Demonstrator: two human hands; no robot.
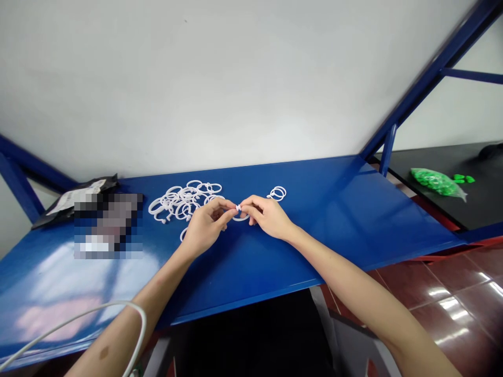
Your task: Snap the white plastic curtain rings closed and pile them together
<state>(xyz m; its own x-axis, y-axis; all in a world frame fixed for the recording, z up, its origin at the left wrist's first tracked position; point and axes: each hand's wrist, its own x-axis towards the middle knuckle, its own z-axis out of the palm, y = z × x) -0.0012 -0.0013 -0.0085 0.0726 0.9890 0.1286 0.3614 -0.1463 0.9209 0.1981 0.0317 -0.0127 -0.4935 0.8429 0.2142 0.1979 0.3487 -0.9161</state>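
Observation:
Between both hands, above the blue table, is a white plastic ring (240,218) with small knobbed ends. My left hand (208,222) pinches one end between thumb and fingertips. On the other side, my right hand (267,213) pinches the ring close by, and the fingertips of the two hands almost meet. The ends themselves are too small to tell whether they are joined. A loose pile of similar white rings (183,201) lies just beyond and left of my left hand. Two more white rings (278,193) rest together behind my right hand.
A black package with a white label (78,196) lies at the table's left, beside a blurred-out object (113,222). A white cable (78,327) crosses my left forearm. On a black table at right sits a bag of green pieces (436,181). Blue frame posts (389,149) flank the table.

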